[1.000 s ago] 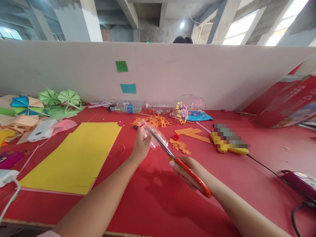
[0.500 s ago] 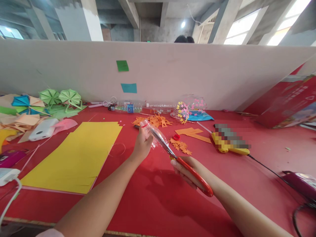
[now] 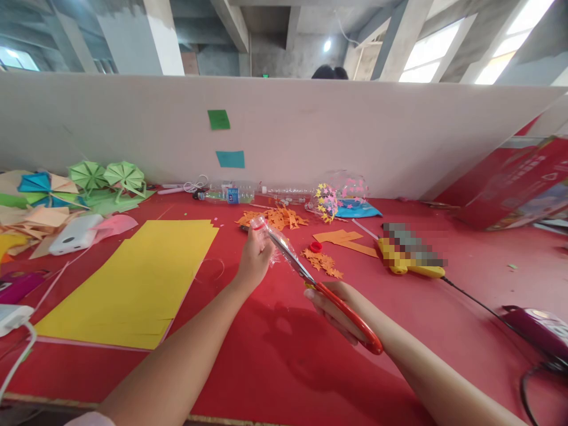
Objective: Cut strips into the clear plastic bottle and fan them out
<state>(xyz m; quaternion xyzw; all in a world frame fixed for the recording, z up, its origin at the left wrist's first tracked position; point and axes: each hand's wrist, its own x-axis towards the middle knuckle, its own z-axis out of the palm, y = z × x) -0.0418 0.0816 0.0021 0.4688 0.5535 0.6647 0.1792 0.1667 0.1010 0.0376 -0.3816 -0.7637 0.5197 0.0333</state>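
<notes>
My left hand [image 3: 254, 260] is wrapped round a clear plastic bottle [image 3: 283, 249], held up above the red table [image 3: 275, 361]. In my right hand [image 3: 338, 309] are scissors [image 3: 328, 299] with red-orange handles; their blades reach up and left into the bottle's side. A red bottle cap [image 3: 316, 246] lies on the table just beyond the bottle, beside a small heap of orange paper stars [image 3: 326, 262].
A large yellow sheet [image 3: 142, 278] lies at left. Folded green paper fans [image 3: 106, 177], a white power bank [image 3: 75, 234], more bottles [image 3: 226, 194], orange scraps [image 3: 277, 218], a star-decorated bottle [image 3: 339, 192] and a yellow glue gun [image 3: 410, 257] surround the work area. A white partition [image 3: 310, 130] stands behind.
Barely any movement: both hands keep their hold, with the scissors blades still in the bottle; the view shifts slightly.
</notes>
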